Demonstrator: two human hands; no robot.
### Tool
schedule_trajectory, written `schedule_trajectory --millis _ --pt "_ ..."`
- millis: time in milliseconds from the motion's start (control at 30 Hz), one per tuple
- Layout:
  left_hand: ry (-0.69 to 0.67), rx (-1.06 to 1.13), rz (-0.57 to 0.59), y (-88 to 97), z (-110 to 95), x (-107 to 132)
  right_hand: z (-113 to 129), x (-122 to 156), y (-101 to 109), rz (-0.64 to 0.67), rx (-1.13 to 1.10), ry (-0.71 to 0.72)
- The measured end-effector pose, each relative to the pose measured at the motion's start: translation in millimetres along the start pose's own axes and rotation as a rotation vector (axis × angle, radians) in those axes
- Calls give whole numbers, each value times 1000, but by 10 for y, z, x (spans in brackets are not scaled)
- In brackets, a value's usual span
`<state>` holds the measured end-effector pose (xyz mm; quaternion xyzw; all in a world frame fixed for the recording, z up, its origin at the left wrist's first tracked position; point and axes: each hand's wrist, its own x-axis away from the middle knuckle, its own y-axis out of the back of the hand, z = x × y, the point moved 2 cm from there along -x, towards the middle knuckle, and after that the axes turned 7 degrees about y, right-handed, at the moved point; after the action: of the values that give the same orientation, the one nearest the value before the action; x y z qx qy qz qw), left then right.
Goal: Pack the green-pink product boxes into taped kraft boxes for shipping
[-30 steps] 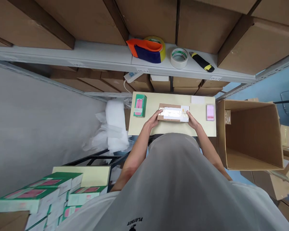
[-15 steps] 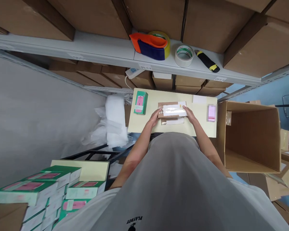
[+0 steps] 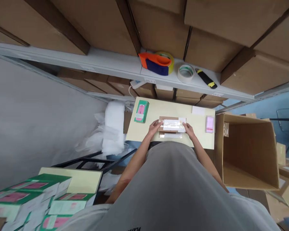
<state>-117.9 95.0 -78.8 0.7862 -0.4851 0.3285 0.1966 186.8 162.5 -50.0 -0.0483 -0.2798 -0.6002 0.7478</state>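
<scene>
A small cardboard box [image 3: 169, 127] with a white label and shiny clear tape over it is held between my two hands on the pale table [image 3: 144, 131]. Its left end is gripped by my left hand [image 3: 154, 127], the fingers curled onto the edge. My right hand [image 3: 188, 129] pinches the right end. Just nearer to my body, another taped cardboard piece with a white label [image 3: 172, 135] shows partly under the held box; how far it reaches beneath is hidden. A green box with a pink picture [image 3: 141, 111] stands at the table's left end.
On the shelf ahead lie an orange-and-blue tape dispenser [image 3: 156, 64], a tape roll [image 3: 185, 73] and a utility knife [image 3: 205, 78]. A phone-like pink item [image 3: 209, 124] is at the table's right. An open carton [image 3: 250, 154] stands right; green boxes [image 3: 29, 195] are stacked lower left.
My head view has tilted, so the shelf and table sit lower in the picture. Both hands still grip the same cardboard box, which now appears flatter to the view.
</scene>
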Motion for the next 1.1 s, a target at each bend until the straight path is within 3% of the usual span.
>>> schedule_trajectory --millis 233,367,433,500,567,733,800,833,900,967,1100 --pt "-127 -148 -3 38 -309 99 203 2 -12 -65 198 114" --pt "-162 -171 16 50 -464 153 340 75 17 -39 447 204" --pt "-211 -188 16 35 -608 146 524 65 19 -70 582 303" --pt "-314 -194 -4 -16 -866 121 863 11 -33 -100 707 446" --pt "-456 -163 -38 -107 -1258 107 1379 -73 -160 -103 775 635" --pt "-840 15 -102 -381 -2500 305 3108 -263 -656 -148 807 1097" --pt "-937 45 -118 -443 -2863 458 3701 -327 -853 -167 867 1140" --pt "-972 62 -125 -457 -2980 531 3926 -368 -942 -162 924 1084" --pt "-1007 93 -138 -461 -3081 649 4219 -459 -1095 -113 1046 900" --pt "-998 122 -150 -447 -3036 713 4350 -538 -1202 -74 1108 763" --pt "-877 166 -152 -431 -2764 731 4406 -630 -1248 -56 1125 690"
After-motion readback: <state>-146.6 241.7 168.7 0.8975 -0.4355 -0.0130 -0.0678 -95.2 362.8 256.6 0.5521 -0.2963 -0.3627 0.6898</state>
